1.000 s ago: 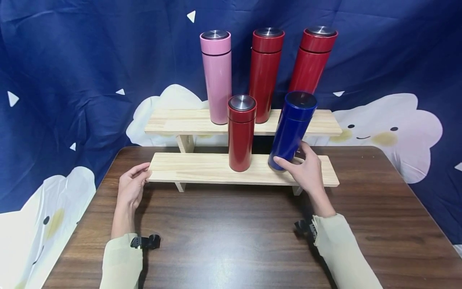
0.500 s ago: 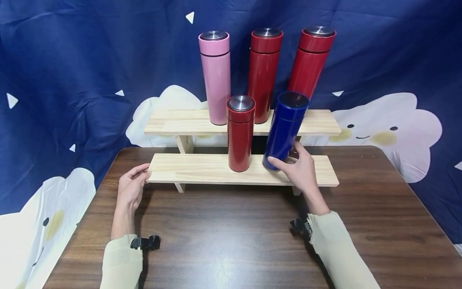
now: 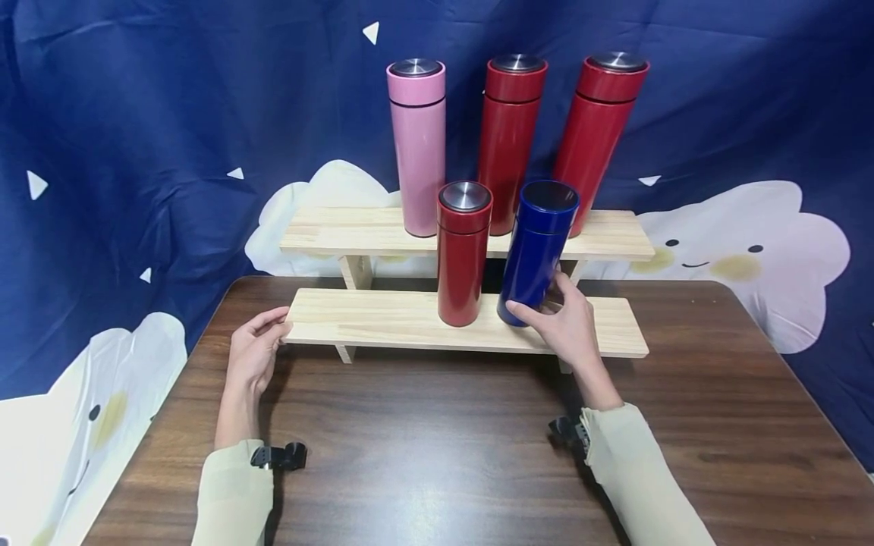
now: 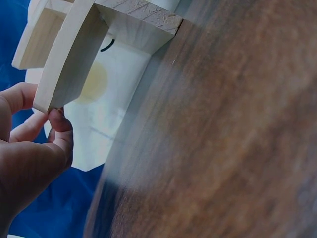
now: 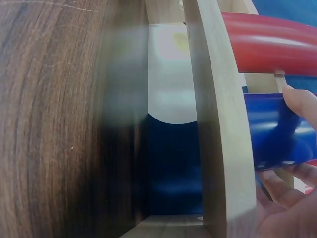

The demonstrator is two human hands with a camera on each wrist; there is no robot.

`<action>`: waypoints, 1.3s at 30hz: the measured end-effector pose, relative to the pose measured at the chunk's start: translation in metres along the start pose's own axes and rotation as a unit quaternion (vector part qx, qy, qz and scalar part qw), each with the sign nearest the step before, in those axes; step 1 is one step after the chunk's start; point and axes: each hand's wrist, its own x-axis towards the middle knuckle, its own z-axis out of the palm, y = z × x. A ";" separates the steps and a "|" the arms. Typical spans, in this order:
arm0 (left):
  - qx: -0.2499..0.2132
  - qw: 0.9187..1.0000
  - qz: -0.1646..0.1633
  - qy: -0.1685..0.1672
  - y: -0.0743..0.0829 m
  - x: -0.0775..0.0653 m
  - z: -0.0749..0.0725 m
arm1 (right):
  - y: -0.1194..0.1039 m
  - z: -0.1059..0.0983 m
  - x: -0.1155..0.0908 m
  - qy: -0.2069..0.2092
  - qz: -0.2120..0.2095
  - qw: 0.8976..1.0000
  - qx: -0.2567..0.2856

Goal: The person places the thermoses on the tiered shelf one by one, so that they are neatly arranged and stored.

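Observation:
A blue thermos bottle (image 3: 536,258) stands on the lower shelf of a two-tier wooden stand (image 3: 369,318), its dark cap leaning slightly right in the head view. My right hand (image 3: 570,322) grips its lower part, thumb in front and fingers round the right side. The right wrist view shows the thumb and fingers on opposite sides of the blue bottle (image 5: 277,131). A red thermos bottle (image 3: 463,262) with a silver lid stands just left of it, apart. My left hand (image 3: 256,353) pinches the left end of the lower shelf; the left wrist view shows fingertips on both faces of the board (image 4: 69,64).
On the upper shelf (image 3: 334,231) stand a pink thermos bottle (image 3: 419,159) and two taller red ones, a middle one (image 3: 510,144) and a right one (image 3: 597,136). The stand sits near the back of a brown wooden table (image 3: 423,455). A blue cloth (image 3: 171,114) with clouds hangs behind.
My right hand has moved the blue bottle left, closer to the lower red bottle, and slightly down. My left hand keeps its place on the shelf end. The head view has shifted slightly.

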 end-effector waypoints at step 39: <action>0.466 0.853 0.234 -0.018 0.039 -0.024 0.038 | -0.008 -0.054 -0.004 0.032 -0.135 0.982 -0.125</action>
